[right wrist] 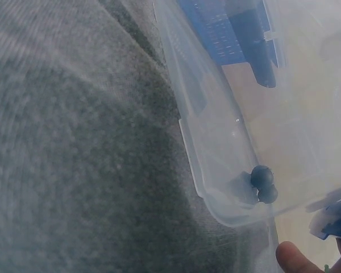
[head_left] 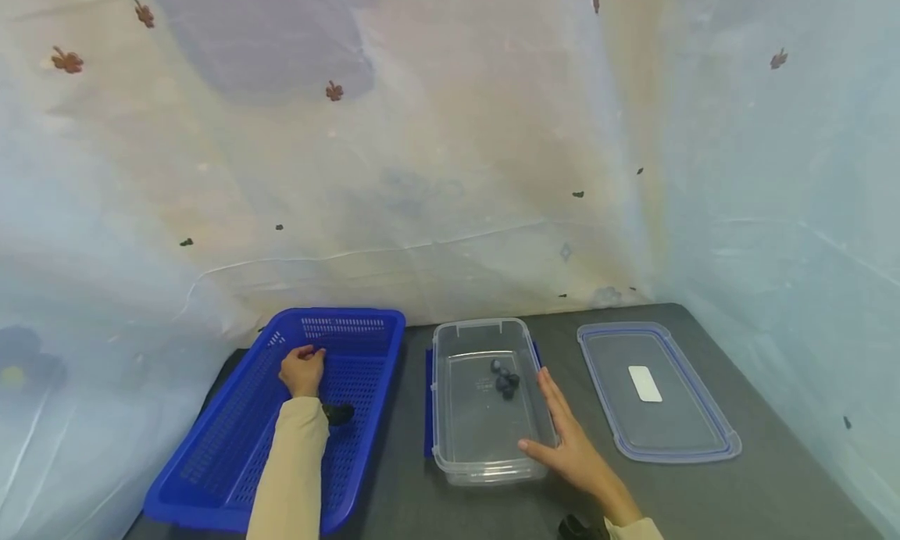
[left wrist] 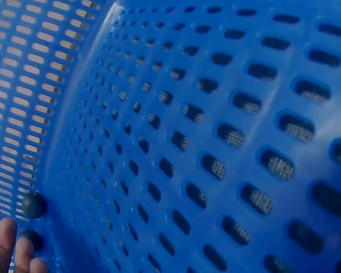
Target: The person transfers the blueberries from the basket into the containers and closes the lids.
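My left hand reaches down into a blue perforated basket, its fingers loosely bent near the far end. In the left wrist view, its fingertips are beside two dark round blueberries at the basket's wall. My right hand rests along the right side of a clear plastic container, thumb over the near rim and fingers straight. Several blueberries sit together inside the container, right of its middle. Two blueberries show through its wall in the right wrist view.
A clear lid with a blue seal and a white label lies on the grey table at the right. Blue latches hang at the container's sides. A patterned sheet hangs behind. Small dark cameras sit at both wrists.
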Motion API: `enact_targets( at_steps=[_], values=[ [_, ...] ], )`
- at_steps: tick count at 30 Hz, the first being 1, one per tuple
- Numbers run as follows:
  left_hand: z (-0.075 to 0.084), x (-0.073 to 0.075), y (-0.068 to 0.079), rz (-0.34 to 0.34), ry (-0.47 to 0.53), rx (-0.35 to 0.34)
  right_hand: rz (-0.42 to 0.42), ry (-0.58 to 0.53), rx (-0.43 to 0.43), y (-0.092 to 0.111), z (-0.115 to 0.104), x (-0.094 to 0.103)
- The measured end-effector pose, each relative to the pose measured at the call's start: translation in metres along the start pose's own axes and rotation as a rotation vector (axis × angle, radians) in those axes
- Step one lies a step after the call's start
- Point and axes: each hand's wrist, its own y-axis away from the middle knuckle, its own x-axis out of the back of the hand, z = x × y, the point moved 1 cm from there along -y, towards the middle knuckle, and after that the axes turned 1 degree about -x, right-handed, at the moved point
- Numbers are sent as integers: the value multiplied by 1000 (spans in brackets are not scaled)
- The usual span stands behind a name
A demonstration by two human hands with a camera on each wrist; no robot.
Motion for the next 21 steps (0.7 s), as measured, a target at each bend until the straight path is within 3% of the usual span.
enact_targets(
  at_steps=[10,16,21],
  values=[
    [-18,-10,-10,-28,-39,62,1,19,-27,-2,-2,0],
    [-21,-13,-13,-86,-86,130,3,17,-31,-2,-2,-1],
    [-20,-16,-10,-111,-110,135,8,23,-31,-1,0,-1]
  ],
)
